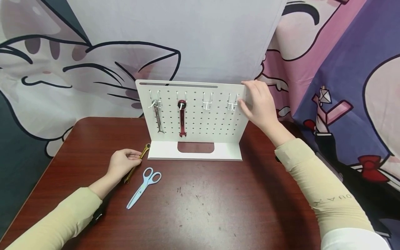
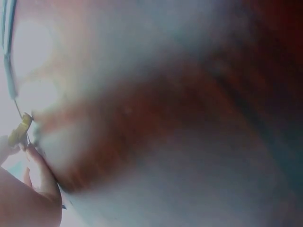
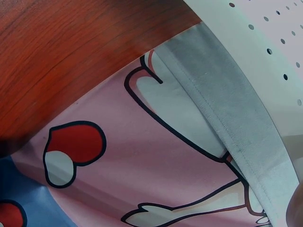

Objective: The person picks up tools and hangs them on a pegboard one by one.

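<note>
Low over the table, my left hand (image 1: 123,163) pinches a gold wrench (image 1: 145,150) between thumb and fingers; the left wrist view also shows the gold wrench (image 2: 20,131). The wrench lies slanted, its ring end close to the left front corner of a white pegboard stand (image 1: 195,156). My right hand (image 1: 261,104) grips the pegboard's upper right edge, thumb on the front face. On the board's hooks hang a silver wrench (image 1: 157,118) at far left and a red wrench (image 1: 182,121) beside it. Two hooks to the right, including a wire hook (image 1: 207,102), hold nothing.
Light blue scissors (image 1: 144,187) lie on the brown table (image 1: 200,208) just right of my left hand, blades toward me. Behind the table hangs a cartoon-printed cloth (image 1: 106,83); in the right wrist view, printed cloth (image 3: 165,151) sits by the table edge.
</note>
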`<action>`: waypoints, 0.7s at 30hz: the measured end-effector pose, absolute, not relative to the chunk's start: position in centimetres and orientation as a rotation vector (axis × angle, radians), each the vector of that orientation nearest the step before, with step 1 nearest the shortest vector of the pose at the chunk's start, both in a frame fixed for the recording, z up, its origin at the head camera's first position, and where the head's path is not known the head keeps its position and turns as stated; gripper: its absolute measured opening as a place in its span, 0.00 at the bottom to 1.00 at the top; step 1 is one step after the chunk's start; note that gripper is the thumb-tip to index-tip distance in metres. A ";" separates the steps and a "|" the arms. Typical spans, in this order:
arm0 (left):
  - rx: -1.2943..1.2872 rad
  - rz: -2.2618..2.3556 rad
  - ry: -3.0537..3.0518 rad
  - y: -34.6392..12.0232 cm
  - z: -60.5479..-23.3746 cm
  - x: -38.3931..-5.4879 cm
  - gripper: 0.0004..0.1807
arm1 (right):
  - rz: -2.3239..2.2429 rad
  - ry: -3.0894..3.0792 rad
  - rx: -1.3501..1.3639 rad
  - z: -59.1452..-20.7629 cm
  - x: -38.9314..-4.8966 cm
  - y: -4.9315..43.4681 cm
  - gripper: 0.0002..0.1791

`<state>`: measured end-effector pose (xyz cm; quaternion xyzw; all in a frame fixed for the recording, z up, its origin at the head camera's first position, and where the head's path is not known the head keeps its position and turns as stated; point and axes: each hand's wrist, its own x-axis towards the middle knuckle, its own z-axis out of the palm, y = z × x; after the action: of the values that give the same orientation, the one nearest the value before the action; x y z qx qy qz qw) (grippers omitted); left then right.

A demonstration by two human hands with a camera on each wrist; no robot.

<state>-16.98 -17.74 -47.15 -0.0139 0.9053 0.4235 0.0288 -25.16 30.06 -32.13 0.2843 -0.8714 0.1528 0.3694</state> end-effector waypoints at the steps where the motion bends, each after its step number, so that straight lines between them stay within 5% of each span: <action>1: -0.043 1.305 2.789 -17.7 -47.1 -17.0 0.17 | 0.399 -2.235 0.728 -32.2 -25.1 30.0 0.28; 21: -0.221 1.693 2.488 -19.1 -46.2 -16.3 0.23 | 0.425 -2.211 0.723 -32.4 -25.3 30.0 0.29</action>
<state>-16.28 -19.14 -46.19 -0.0730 0.8229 0.5601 0.0620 -25.32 30.03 -32.37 0.2831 -0.8652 0.1663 0.3789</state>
